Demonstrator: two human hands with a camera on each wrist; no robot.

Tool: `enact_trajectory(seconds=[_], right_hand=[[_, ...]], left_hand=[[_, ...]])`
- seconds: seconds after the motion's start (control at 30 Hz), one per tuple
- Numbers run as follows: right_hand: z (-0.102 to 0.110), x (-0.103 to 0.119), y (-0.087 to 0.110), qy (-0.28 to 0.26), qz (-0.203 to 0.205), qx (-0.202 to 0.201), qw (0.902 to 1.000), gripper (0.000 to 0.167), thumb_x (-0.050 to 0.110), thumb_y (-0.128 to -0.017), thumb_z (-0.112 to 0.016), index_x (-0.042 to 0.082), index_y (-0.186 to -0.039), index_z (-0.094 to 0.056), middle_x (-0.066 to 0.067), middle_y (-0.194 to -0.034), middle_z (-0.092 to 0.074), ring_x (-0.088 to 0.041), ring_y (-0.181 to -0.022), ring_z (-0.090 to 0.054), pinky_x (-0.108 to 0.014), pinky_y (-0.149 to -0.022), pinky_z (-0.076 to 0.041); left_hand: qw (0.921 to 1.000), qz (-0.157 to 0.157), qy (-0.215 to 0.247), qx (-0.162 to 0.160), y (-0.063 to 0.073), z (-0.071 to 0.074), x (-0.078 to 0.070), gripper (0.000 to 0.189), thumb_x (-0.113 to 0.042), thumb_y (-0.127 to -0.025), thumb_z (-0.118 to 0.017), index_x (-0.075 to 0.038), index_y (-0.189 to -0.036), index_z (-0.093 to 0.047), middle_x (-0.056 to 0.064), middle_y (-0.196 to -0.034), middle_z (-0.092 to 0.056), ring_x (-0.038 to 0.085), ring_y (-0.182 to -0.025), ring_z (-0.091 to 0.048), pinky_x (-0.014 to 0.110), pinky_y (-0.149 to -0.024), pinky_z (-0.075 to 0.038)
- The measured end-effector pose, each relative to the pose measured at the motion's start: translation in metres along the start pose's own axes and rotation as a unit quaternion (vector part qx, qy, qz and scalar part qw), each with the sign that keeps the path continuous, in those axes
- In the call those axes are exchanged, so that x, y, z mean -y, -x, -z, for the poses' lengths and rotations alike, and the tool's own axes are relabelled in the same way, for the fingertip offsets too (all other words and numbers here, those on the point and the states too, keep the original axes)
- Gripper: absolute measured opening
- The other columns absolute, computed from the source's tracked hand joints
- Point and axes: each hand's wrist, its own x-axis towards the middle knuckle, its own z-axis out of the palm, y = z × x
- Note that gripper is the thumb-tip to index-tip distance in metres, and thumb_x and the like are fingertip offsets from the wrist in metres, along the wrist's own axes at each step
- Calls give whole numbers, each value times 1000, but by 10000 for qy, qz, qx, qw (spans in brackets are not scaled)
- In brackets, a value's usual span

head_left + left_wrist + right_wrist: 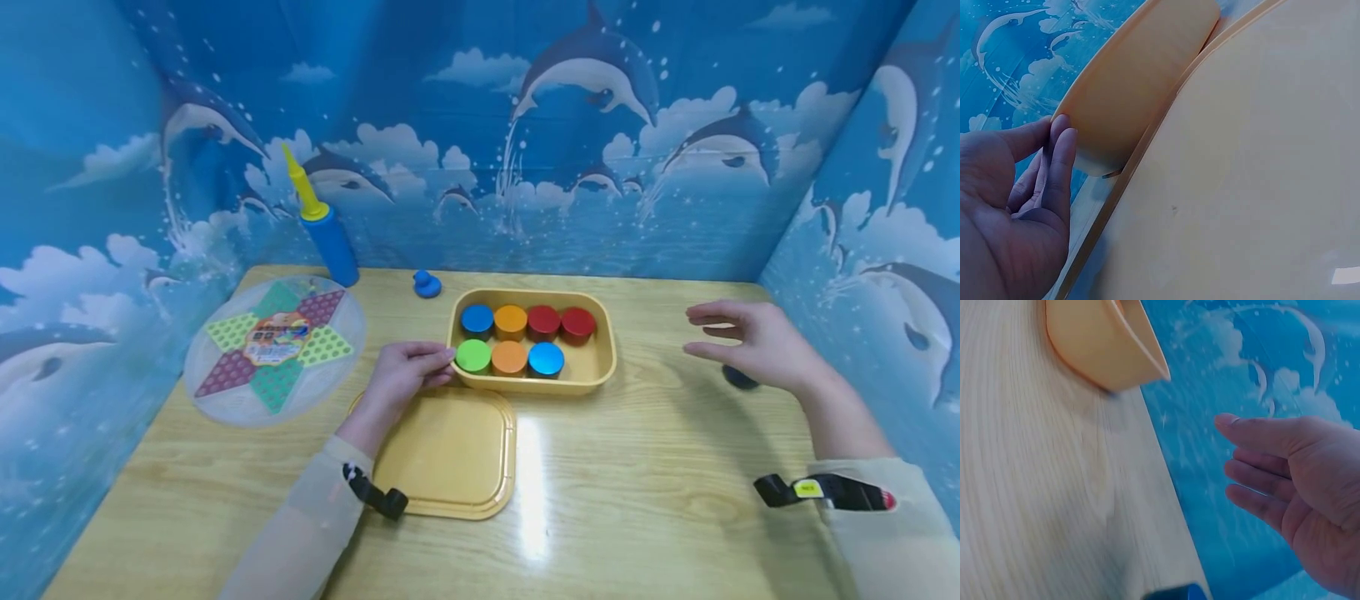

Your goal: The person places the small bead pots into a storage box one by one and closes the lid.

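Note:
At the left end of a yellow plastic box (592, 385), my left hand (403, 372) pinches the rim between thumb and fingers; the left wrist view shows this grip on the box wall (1135, 75). Inside stand several small round pots with coloured lids: blue (477, 320), orange (511, 322), two red (543, 322), green (473, 357), light orange (509, 358) and light blue (546, 359). The box's right end has bare floor. My right hand (761, 343) hovers over the table at the right, holding nothing, fingers extended and thumb apart.
A yellow lid (442, 454) lies in front of the box. Left of it is a round star-patterned game board (232, 400). Behind stand a blue pump (332, 248) with yellow nozzle and a blue toy duck (427, 285). A dark round object (741, 379) sits below the right hand.

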Motion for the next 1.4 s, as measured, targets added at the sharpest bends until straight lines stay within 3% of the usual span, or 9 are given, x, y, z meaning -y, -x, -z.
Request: enact_trajectory(seconds=[0.17,0.27,0.37,0.43,0.63,0.83,1.07,1.4], right_hand=[[9,-24,9,75,-454,75,9989,58,25,-97,-82,-3,-143,-61,-28,-139,-62,-51,-123,-61,-8,-88,-53],[12,-38,16,182,-746,113,9970,63,30,-98,-81,-4,-146,-57,-30,-143,-57,-56,-128,-55,-35,-97,-60],[13,-50,22,267,-946,139,9951,68,32,-98,-80,-5,-148,-54,-33,-147,-52,-60,-131,-49,-64,-102,-51],[14,-58,27,305,-1059,156,9938,71,33,-98,-80,-6,-150,-51,-35,-149,-48,-62,-132,-45,-71,-102,-47],[13,-80,35,439,-1245,335,9907,83,39,-95,-82,-8,-153,-46,-41,-149,-45,-65,-131,-44,-75,-100,-45],[6,-93,39,609,-1123,338,9912,81,39,-94,-84,-8,-150,-49,-38,-146,-50,-62,-128,-51,-64,-94,-55],[2,-97,41,563,-1049,390,9921,80,36,-93,-85,-7,-150,-49,-43,-144,-47,-66,-125,-48,-75,-94,-51],[1,-91,43,676,-1107,340,9910,80,36,-95,-83,-10,-150,-48,-44,-140,-49,-63,-118,-55,-69,-89,-57]], left_hand=[[10000,-22,11,-2,0,0,1,26,-7,-98,-78,4,-121,-73,20,-106,-74,23,-88,-76,34,-84,-66],[10000,-30,15,-1,1,0,1,26,-7,-98,-78,4,-121,-73,20,-106,-74,23,-88,-76,34,-84,-66],[10000,-40,19,4,1,0,0,26,-7,-98,-78,5,-121,-73,20,-106,-74,23,-88,-76,34,-84,-66],[10000,-28,26,12,1,0,0,27,-7,-98,-78,5,-121,-73,20,-106,-74,23,-88,-76,34,-84,-66],[10000,30,26,21,0,1,-1,27,-7,-98,-78,4,-122,-72,20,-107,-74,23,-89,-76,34,-84,-66],[10000,51,0,1,-1,0,0,28,-9,-99,-78,4,-123,-73,20,-108,-74,23,-89,-76,34,-84,-66],[10000,23,-37,0,-1,1,0,27,-10,-99,-77,3,-123,-73,20,-111,-74,23,-91,-76,33,-85,-66],[9998,-4,162,75,-2,2,1,27,-6,-97,-79,6,-121,-73,20,-104,-75,21,-86,-76,34,-83,-66]])
